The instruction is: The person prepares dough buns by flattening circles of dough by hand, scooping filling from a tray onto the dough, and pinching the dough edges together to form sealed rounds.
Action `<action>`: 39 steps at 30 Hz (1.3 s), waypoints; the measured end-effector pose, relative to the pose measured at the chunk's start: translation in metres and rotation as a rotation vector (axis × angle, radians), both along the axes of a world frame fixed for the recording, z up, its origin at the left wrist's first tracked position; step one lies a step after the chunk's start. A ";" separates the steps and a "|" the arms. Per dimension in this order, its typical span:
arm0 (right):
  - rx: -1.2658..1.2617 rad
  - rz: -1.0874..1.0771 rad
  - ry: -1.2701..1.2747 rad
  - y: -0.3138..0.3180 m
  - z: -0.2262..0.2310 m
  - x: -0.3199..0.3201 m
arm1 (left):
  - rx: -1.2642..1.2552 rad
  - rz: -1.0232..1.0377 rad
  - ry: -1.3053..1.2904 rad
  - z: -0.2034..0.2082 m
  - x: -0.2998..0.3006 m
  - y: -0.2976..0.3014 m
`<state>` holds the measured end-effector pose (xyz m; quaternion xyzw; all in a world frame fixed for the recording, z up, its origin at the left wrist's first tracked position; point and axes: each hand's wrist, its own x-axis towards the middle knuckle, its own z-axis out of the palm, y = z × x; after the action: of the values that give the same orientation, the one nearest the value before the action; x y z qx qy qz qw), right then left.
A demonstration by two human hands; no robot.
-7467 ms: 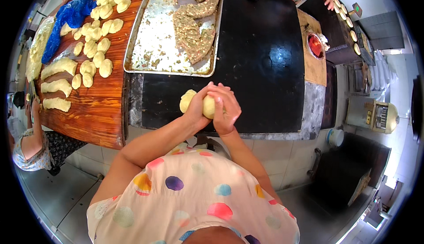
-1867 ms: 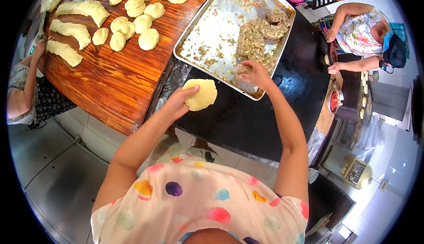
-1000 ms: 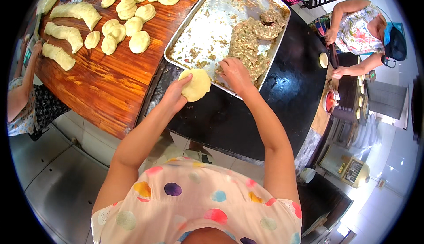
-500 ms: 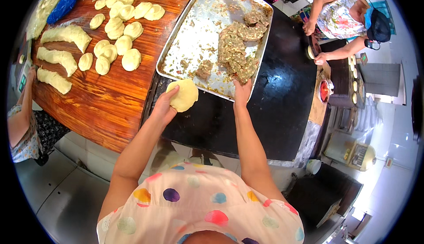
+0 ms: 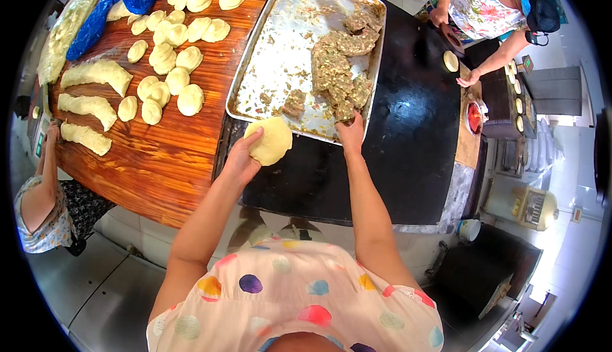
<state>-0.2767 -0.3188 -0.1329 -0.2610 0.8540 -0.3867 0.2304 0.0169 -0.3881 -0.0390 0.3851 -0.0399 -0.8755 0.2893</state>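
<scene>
My left hand (image 5: 245, 159) is closed on a flat round of pale yellow dough (image 5: 271, 142), thumb on top, just off the near edge of the metal tray (image 5: 280, 46). Inside the tray, a heap of brown, green-flecked meat filling (image 5: 335, 71) lies toward the right side, with a smaller lump (image 5: 294, 103) apart from it. At the heap's near end my right hand (image 5: 350, 134) reaches over the rim, its fingertips closed on some of the filling and partly hidden by it.
On the wooden table (image 5: 159, 186) at left lie several dough pieces (image 5: 177, 80), dough rolls (image 5: 86, 137) and blue plastic (image 5: 121, 8). A black worktop (image 5: 408, 167) stretches right. Across it a co-worker's hand (image 5: 470, 78) is beside a dough disc (image 5: 451, 61); another person (image 5: 44, 205) stands left.
My right fingers have drawn closer together at the filling's near end. My left hand still holds the dough round. The co-worker's hand has come away from a dough disc, which lies on the worktop.
</scene>
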 end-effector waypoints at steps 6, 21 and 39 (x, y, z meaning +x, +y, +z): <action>-0.138 0.199 0.157 0.015 0.006 0.019 | 0.015 0.014 -0.044 0.001 0.004 0.008; -0.004 0.266 0.322 -0.002 0.009 0.014 | -0.090 -0.065 0.032 0.005 -0.016 0.013; 0.049 0.880 0.300 -0.014 0.175 0.031 | -0.163 -0.162 0.215 -0.013 -0.092 -0.007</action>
<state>-0.2456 -0.3329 0.0424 -0.6459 0.6950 -0.1899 0.2524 -0.0754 -0.3946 -0.0523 0.2601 -0.1104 -0.9259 0.2507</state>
